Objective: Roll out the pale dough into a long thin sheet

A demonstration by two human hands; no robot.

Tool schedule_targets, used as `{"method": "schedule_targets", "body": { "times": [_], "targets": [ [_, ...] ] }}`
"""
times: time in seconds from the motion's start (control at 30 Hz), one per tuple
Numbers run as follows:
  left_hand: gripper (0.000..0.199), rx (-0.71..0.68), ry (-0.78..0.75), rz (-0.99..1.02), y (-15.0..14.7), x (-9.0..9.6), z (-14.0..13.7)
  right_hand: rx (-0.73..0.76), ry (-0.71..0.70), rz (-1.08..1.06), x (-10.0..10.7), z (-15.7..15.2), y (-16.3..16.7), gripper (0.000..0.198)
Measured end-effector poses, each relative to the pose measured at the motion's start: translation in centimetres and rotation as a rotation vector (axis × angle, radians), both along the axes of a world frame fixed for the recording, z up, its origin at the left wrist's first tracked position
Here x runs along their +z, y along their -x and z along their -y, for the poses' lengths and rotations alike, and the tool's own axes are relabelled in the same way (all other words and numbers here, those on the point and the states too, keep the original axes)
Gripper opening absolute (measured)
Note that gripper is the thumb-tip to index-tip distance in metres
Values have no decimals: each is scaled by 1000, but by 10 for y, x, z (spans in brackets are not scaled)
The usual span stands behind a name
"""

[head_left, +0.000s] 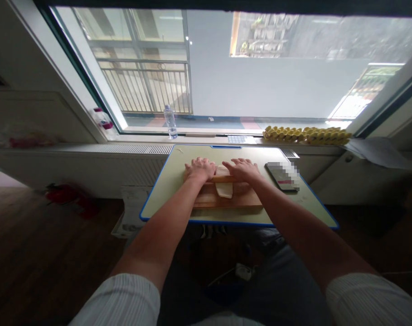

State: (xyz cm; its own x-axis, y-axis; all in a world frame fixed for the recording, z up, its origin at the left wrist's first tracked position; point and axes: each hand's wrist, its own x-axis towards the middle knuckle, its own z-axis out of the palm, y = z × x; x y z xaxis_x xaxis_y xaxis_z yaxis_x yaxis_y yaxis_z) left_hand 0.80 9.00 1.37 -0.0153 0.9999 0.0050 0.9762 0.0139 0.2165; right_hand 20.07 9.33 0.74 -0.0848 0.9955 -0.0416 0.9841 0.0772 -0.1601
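Note:
A wooden rolling pin [223, 179] lies crosswise over a strip of pale dough [224, 189] on a wooden board [209, 198]. My left hand [201, 168] presses down near the pin's left end, its fingers stretched forward and apart. On the pin's right part rests my right hand [243, 169], with fingers spread and thumb pointing inward. Both palms bear on the pin from above rather than wrapping round it, and they hide its ends. The dough shows in front of the pin and behind it, between my hands.
The board lies on a small blue-edged table [172, 181]. A phone [282, 176], partly pixelated, lies to the right. On the windowsill stand a clear water bottle [170, 122] and yellow egg cartons [306, 135]. Left on the floor is a red fire extinguisher [70, 199].

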Motion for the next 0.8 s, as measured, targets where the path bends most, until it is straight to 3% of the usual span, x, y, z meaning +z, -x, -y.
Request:
{"method": "schedule_targets", "body": {
  "times": [0.2, 0.37, 0.8],
  "targets": [
    [55, 27, -75, -4, -1, 1, -20, -88, -9, -132, 0, -22, 1, 90],
    [55, 36, -131, -19, -1, 0, -31, -96, -57, -115, 1, -33, 2, 86],
    [58, -10, 11, -10, 0, 4, -21, -128, -7, -80, -1, -22, 3, 88]
  ]
}}
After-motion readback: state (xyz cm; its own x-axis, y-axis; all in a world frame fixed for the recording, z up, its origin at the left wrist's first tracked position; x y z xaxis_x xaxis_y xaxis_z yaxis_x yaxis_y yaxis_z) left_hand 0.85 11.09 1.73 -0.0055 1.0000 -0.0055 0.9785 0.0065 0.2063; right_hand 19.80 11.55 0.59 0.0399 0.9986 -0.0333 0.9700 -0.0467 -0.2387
